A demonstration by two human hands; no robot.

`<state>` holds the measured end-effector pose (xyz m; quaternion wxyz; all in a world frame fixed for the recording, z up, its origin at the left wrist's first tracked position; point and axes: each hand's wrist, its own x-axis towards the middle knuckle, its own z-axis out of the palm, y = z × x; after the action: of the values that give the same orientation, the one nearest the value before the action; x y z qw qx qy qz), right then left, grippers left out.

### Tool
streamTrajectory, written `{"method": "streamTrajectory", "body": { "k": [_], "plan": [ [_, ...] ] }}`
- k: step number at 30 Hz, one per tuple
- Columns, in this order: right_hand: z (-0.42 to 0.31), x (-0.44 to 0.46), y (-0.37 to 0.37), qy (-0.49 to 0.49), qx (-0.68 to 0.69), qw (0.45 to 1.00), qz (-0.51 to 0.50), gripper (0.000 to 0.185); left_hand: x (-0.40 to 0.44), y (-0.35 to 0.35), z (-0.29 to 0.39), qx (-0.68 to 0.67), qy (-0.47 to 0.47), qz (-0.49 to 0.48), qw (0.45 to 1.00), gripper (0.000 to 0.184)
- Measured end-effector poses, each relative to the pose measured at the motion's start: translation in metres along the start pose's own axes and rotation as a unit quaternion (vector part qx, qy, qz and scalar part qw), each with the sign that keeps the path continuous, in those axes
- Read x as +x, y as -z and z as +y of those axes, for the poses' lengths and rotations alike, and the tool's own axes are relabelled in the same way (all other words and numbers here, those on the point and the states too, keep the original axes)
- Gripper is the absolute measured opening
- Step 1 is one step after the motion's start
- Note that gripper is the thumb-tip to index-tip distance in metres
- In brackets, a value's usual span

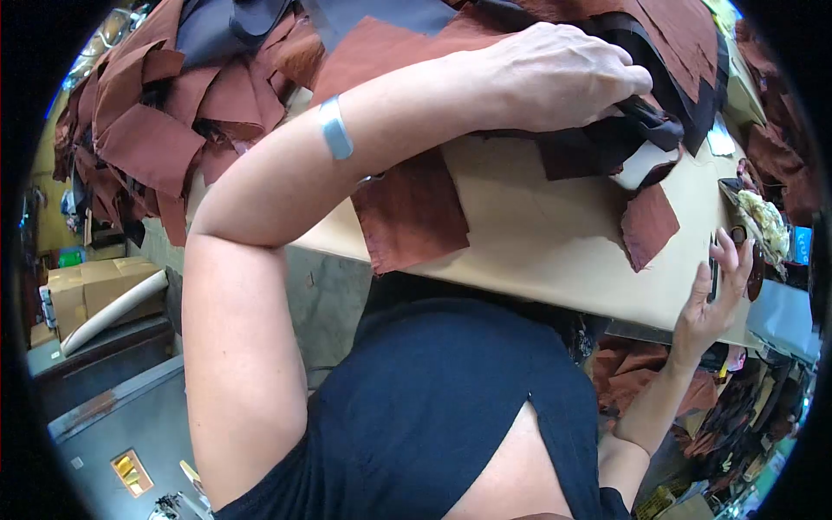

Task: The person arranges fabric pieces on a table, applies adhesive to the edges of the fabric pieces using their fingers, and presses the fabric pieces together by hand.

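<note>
My left hand [563,78] reaches across the table, its fingers closed on a bunch of black fabric [646,121]. A white patch shows at the lower end of that bunch. Beneath my left forearm lies a reddish-brown fabric piece [412,217] that overhangs the table's front edge. A smaller reddish-brown scrap [652,227] lies nearer my right hand [715,295]. That hand is at the table's right edge with its fingers apart, beside a thin dark object I cannot make out.
Reddish-brown fabric pieces [152,147] are heaped at the left of the tan table [537,225], with more fabric along its back. A grey-blue box [784,316] stands at the right. Lower left are a cardboard box [104,290] and a pale roll [117,308].
</note>
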<state>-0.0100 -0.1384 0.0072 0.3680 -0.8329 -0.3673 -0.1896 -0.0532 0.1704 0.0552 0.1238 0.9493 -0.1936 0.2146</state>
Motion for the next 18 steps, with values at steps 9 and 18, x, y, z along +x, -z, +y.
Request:
{"method": "streamTrajectory", "body": {
  "k": [9,18],
  "plan": [
    [-0.065,0.051,-0.072,0.180,-0.009,0.982,-0.054,0.090,-0.024,-0.015,0.023,-0.013,-0.009,0.025,1.000,0.028],
    [-0.073,0.124,-0.058,0.175,0.013,0.985,-0.002,0.082,-0.153,0.007,0.039,0.076,0.168,0.017,0.983,0.033]
  ]
}}
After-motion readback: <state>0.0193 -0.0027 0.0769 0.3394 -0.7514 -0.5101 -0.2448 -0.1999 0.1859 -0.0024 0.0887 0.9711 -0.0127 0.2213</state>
